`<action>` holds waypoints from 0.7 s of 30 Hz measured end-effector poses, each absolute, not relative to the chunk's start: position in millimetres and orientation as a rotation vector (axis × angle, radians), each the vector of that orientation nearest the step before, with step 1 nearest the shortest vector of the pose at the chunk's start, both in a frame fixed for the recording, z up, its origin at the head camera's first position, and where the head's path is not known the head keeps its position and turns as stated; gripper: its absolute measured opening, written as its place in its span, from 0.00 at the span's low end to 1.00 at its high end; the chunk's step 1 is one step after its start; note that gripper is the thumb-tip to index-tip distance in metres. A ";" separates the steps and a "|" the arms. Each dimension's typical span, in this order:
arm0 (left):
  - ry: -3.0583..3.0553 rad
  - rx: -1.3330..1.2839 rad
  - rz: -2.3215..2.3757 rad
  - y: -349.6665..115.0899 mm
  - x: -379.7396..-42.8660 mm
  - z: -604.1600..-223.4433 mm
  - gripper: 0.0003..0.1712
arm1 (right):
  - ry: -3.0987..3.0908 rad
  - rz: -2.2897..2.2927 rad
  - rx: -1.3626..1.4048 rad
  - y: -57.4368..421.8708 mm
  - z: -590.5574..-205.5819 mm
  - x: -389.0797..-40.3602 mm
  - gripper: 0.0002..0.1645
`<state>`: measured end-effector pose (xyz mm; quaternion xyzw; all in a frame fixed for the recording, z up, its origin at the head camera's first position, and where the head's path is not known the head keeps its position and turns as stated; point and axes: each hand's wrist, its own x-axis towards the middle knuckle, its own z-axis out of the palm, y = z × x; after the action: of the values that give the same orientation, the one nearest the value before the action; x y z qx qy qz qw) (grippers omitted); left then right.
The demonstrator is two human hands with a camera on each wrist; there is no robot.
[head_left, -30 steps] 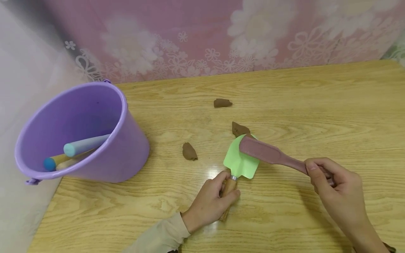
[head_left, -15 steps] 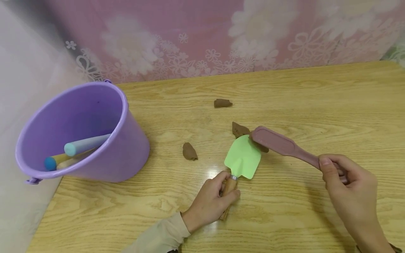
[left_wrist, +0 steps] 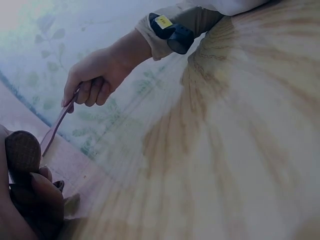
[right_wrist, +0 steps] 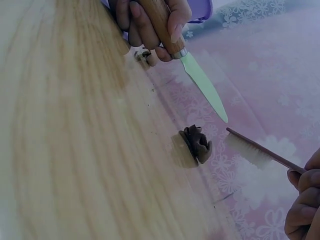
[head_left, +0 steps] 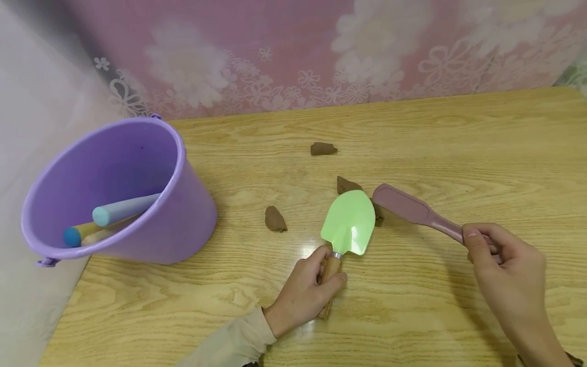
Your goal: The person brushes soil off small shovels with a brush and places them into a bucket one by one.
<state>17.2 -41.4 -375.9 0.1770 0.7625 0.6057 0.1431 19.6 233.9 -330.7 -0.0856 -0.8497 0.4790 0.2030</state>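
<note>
My left hand (head_left: pixel 302 290) grips the wooden handle of a small green trowel (head_left: pixel 349 219), its bare blade pointing away from me. In the right wrist view the blade shows edge-on, held above the table. My right hand (head_left: pixel 511 278) holds a brush (head_left: pixel 403 205) by its mauve handle; pale bristles (right_wrist: pixel 247 151) face down in the right wrist view. The brush tip is close to the blade's right edge. A brown curled scrap (head_left: pixel 378 216) pokes out from under that edge, partly hidden. Another brown scrap (head_left: pixel 347 184) lies just beyond the blade's tip.
Two more brown scraps lie apart, a far scrap (head_left: pixel 323 149) and a left scrap (head_left: pixel 275 219). A purple bucket (head_left: pixel 192 214) stands at the left of the wooden table (head_left: pixel 458 142), with several stick-like things inside, one light blue (head_left: pixel 124 209). A pink flowered cloth (head_left: pixel 284 46) hangs behind.
The brush has moved right, from over the trowel's blade to beyond its edge. A brown scrap now shows at that right edge. The trowel has risen and tilted slightly.
</note>
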 end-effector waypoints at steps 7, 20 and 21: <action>2.165 0.485 1.791 -41.6 17.9 -375.5 0.12 | -2.293 1.347 -0.247 231.9 -328.0 18.9 0.14; 2.167 0.461 1.798 -41.1 18.0 -374.3 0.12 | -2.266 1.372 -0.090 230.1 -329.9 21.4 0.12; 2.172 0.460 1.792 -41.2 17.8 -374.0 0.12 | -2.261 1.367 -0.076 230.7 -329.8 21.5 0.13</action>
<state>17.8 -41.2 -374.0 0.1597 0.7533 0.6215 0.1440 21.5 230.7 -329.8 -0.0280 -0.8289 0.5014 0.2467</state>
